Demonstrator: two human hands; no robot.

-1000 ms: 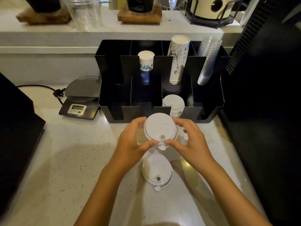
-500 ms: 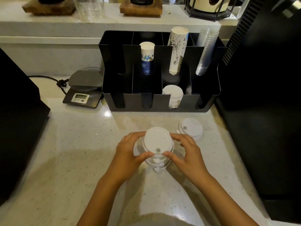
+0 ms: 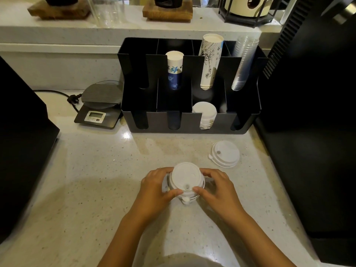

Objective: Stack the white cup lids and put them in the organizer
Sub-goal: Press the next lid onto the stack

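Now both hands clamped round lid stack point(image 3: 186, 181) on surface point(image 3: 96, 180): left hand point(image 3: 156, 189) on its left flank, right hand point(image 3: 217, 187) on its right. Loose lid point(image 3: 225, 154) flat, forward-right, nearer right hand. Organizer point(image 3: 154, 122) straight ahead beyond; stored lids point(image 3: 204, 112) in third front slot.

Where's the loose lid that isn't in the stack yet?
In the head view the loose lid lies alone on the counter, right of centre, in front of the organizer and beyond the right hand.
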